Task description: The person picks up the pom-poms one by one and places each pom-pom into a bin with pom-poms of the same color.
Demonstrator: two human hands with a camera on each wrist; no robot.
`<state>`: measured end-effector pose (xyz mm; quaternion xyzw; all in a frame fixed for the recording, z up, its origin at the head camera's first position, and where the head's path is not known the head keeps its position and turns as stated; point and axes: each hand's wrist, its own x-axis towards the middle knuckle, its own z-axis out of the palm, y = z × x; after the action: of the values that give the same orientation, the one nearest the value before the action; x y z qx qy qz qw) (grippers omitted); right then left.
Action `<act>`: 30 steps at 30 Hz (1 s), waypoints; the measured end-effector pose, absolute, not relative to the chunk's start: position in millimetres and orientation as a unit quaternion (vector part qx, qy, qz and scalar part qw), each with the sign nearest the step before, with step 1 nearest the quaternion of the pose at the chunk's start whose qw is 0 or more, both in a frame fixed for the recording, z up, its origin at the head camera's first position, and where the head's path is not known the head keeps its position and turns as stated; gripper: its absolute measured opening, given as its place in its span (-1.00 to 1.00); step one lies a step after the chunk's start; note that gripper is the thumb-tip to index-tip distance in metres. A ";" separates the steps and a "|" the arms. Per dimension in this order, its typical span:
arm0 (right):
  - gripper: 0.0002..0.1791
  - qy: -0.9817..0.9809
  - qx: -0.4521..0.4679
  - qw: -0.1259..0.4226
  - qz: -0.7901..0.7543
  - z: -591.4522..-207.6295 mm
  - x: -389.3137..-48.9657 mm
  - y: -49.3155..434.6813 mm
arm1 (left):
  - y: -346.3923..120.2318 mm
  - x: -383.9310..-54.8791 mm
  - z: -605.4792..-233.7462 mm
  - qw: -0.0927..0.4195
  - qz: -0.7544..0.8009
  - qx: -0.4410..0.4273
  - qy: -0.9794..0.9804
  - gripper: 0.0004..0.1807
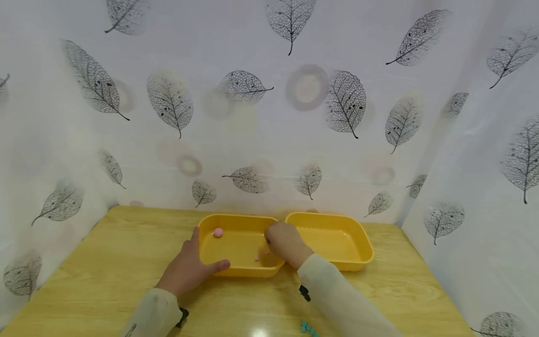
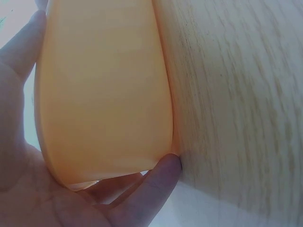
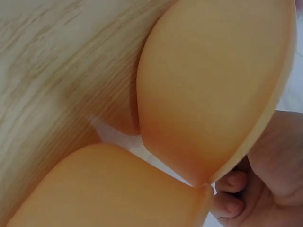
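Observation:
My left hand (image 1: pixel 188 270) holds the left end of a yellow plastic tray (image 1: pixel 236 272), its thumb over the near rim. In the left wrist view, the fingers (image 2: pixel 158 189) curl round the end of the tray wall. My right hand (image 1: pixel 286 242) is over the right end of the same tray, knuckles up. Its fingers (image 3: pixel 233 182) are curled behind the rim in the right wrist view; thumb and index fingertip are hidden, as is anything between them. In the left tray lie a pink ball (image 1: pixel 218 232) and a tiny pink piece (image 1: pixel 257 258).
A second yellow tray (image 1: pixel 361 248) stands right beside the first, their rims touching or nearly so. Several small teal beads (image 1: pixel 309 328) lie on the wooden table (image 1: pixel 236 309) near the front edge. A leaf-patterned curtain (image 1: pixel 261 140) encloses the back and sides.

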<state>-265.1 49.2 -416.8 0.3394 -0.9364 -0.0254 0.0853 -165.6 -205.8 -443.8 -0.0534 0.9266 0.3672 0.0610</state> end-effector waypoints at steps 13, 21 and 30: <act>-0.62 -0.942 0.326 0.070 -0.051 -420.8 -265.2 46.6 | -205.4 -167.3 -444.1 0.062 0.365 -0.056 0.927 0.58; -0.59 -0.950 0.304 0.045 -0.056 -420.5 -269.7 47.0 | -205.3 -166.9 -443.7 0.055 0.365 -0.055 0.928 0.57; -0.80 -0.942 0.327 0.067 0.040 -413.8 -264.1 52.5 | -206.3 -169.5 -447.2 0.054 0.359 -0.053 0.930 0.58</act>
<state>-264.1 52.5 -413.8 0.3272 -0.9418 0.0399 0.0667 -169.5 -206.3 -447.2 -0.0526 0.9301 0.3595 0.0543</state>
